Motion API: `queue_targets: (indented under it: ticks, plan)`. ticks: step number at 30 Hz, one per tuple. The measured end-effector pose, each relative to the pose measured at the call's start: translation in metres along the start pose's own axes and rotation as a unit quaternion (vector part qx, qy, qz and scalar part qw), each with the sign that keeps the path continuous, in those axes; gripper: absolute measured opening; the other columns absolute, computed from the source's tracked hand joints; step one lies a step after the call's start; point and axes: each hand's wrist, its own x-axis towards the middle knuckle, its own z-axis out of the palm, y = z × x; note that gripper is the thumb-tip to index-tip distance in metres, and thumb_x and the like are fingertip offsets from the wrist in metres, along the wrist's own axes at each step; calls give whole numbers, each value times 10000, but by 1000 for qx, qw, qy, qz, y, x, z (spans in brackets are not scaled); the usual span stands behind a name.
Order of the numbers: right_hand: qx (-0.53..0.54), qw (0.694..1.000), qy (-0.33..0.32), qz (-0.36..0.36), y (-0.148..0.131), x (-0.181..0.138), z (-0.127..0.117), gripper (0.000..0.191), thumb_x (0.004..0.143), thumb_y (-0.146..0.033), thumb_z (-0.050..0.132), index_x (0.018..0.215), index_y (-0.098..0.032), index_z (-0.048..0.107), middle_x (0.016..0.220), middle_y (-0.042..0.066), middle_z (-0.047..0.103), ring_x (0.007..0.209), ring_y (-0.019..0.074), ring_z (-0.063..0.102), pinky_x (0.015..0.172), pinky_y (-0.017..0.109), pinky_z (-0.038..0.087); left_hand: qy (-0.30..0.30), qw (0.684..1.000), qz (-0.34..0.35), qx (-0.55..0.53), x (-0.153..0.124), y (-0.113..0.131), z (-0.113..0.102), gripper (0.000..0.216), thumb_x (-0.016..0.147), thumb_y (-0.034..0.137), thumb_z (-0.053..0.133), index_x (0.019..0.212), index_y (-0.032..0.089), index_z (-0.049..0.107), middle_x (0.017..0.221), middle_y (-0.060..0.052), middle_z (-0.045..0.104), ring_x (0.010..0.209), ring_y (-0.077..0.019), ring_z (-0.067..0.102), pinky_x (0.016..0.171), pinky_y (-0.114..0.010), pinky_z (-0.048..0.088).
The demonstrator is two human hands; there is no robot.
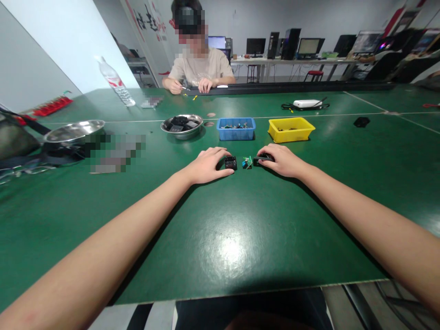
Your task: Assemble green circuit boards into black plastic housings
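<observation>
Right, both of my hands are down on the green table (220,215), reaching in from either side toward the same small spot. My left hand (209,166) has its thumb and fingers parted just wide enough to take in a small black housing (230,163), thumb along the near side, fingertips at the far side; how firmly they press, I cannot tell. Over to my right hand (284,160), and it's curled closer, fingers over the top and thumb on the near side, keeping hold of a flat black part (260,160) that pokes out toward the middle. And between the two, touched by neither hand, sits a little green circuit board (248,162) with a blue component on it. Just beyond, a blue tray (235,134) of small parts stands beside a yellow tray (293,134), with a steel bowl (182,135) of black pieces off to the left. Across the table, a person in a pale shirt (206,68) has both hands at the far side, one holding something thin.
</observation>
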Motion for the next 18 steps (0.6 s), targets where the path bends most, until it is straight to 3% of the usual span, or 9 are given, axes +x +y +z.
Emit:
queue_targets:
  ticks: [5,9,12,15,18]
  plan:
    - [-34,999,-15,12,-3,0,-3,304,983,-328,617,1232,-206,742,1033,105,714,948,251,679,835,349,498,0,1000,-1,2,0,1,-1,644,903,696,505,1313,207,586,1472,-164,583,1336,-389,537,1091,-569,410]
    - [-66,997,-21,28,-6,-2,-5,306,959,-351,658,1203,-204,771,1058,127,716,966,289,690,846,389,523,-2,1000,-4,2,-1,2,-2,653,899,696,502,1317,202,588,1479,-163,582,1336,-388,539,1097,-569,411]
    - [-64,997,-5,35,-5,-2,-4,301,907,-235,668,1188,-196,769,1099,131,705,1020,305,685,903,418,535,-1,1000,-7,2,-1,2,-2,656,896,694,503,1321,201,587,1480,-163,581,1338,-388,538,1099,-571,412]
    - [-34,999,18,23,-4,-3,-3,418,816,-89,621,1201,-186,752,1168,127,684,1091,293,668,989,424,524,-3,1000,-8,4,-1,2,-2,663,895,691,504,1329,196,585,1484,-167,575,1346,-391,533,1103,-576,410]
    - [-17,1000,2,3,-4,-2,-3,465,759,-64,588,1182,-169,749,1190,133,681,1114,297,657,1031,441,510,-3,1000,-5,6,-1,2,-2,645,905,687,495,1328,207,585,1481,-164,574,1349,-386,529,1108,-578,406]
